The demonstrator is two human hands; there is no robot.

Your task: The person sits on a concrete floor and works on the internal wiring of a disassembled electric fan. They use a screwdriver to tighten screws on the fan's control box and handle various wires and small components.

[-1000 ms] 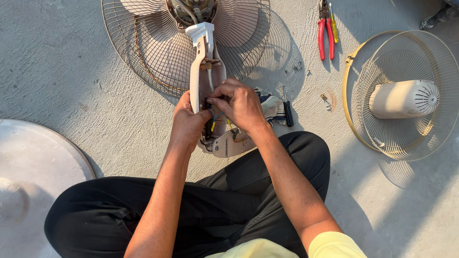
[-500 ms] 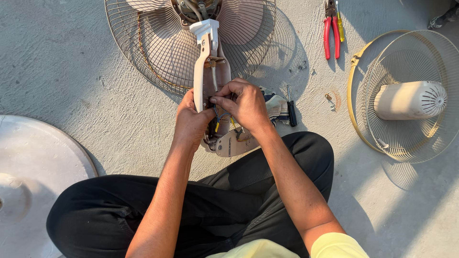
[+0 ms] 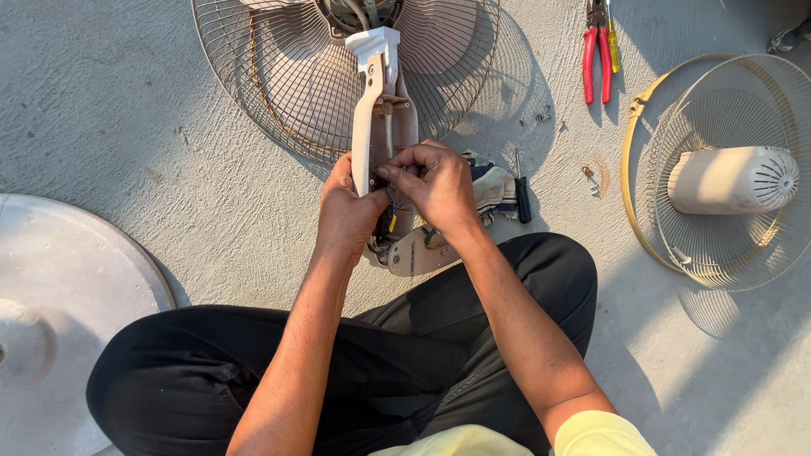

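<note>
Hard, warm low sunlight, crisp grille shadows on concrete, sharp focus throughout.

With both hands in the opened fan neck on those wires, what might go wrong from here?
1. The right hand pinches thin wires inside the open fan neck; a hard tug might snap or unseat one.
2. The small screws lie loose on the concrete floor and may be lost or scattered.
3. The left hand alone steadies the neck, so it may tip onto the wire guard.
</note>
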